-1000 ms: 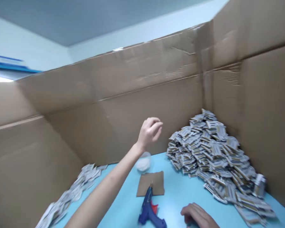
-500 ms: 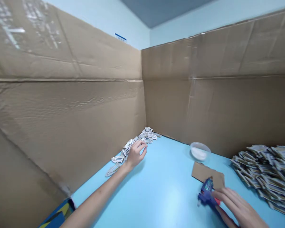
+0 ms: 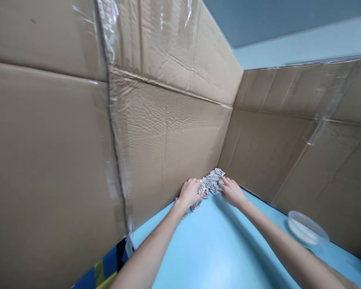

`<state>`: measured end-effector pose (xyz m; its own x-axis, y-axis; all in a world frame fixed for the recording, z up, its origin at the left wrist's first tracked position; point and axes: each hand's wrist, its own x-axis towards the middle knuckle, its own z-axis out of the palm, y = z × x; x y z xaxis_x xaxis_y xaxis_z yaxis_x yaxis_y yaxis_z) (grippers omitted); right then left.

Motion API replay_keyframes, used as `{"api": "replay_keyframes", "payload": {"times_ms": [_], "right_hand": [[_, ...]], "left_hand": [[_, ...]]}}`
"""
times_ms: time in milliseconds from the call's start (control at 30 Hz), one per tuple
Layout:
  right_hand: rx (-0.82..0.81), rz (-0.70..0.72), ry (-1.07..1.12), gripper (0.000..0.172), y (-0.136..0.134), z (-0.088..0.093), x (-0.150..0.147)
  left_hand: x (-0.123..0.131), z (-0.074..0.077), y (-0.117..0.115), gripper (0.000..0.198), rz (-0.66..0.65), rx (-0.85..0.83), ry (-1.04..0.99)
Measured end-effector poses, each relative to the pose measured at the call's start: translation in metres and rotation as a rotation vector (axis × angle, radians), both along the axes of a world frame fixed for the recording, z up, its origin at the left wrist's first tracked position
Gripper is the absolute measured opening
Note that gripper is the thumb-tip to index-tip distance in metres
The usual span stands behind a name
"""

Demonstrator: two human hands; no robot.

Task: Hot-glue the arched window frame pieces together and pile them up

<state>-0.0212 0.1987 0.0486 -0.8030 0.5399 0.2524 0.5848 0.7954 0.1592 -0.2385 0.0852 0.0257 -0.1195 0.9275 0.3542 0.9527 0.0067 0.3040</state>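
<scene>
A small heap of white-and-black printed card pieces (image 3: 211, 184) lies in the corner where the cardboard walls meet the light blue table (image 3: 216, 249). My left hand (image 3: 190, 193) rests on the heap's left side with its fingers curled over some pieces. Whether it grips any of them is hard to tell. My right hand (image 3: 232, 192) touches the heap's right side, its fingers spread and holding nothing visible.
Taped corrugated cardboard walls (image 3: 168, 136) rise behind the table on both sides. A clear plastic bowl (image 3: 307, 228) with something white inside stands at the right, against the wall. A blue-and-yellow patterned edge (image 3: 105, 265) shows at the lower left.
The view has swung left, and the large stack and glue gun have left the frame. My right hand has moved from the glue gun to the small heap, and my left hand remains there.
</scene>
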Motion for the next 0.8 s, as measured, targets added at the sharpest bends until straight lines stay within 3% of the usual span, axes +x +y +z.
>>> {"api": "replay_keyframes", "payload": {"times_ms": [100,233,433,633,800], "right_hand": [[0.0,-0.06,0.014,0.04,0.028,0.002,-0.039],[-0.043,-0.11,-0.004,0.044,0.044,-0.009,-0.064],[-0.068,-0.112,-0.029,0.043,0.044,-0.029,-0.068],[-0.075,-0.037,0.002,0.04,0.045,-0.036,-0.066],[-0.084,-0.054,0.074,0.037,0.045,-0.038,-0.066]], "left_hand": [[-0.005,0.002,-0.002,0.049,-0.027,-0.064,0.036],[-0.012,0.005,-0.005,0.042,-0.036,-0.127,0.069],[-0.01,0.005,-0.006,0.037,-0.011,-0.162,0.067],[-0.004,0.008,-0.006,0.04,0.008,-0.104,0.046],[0.002,0.009,-0.005,0.033,0.02,0.001,0.018]]}}
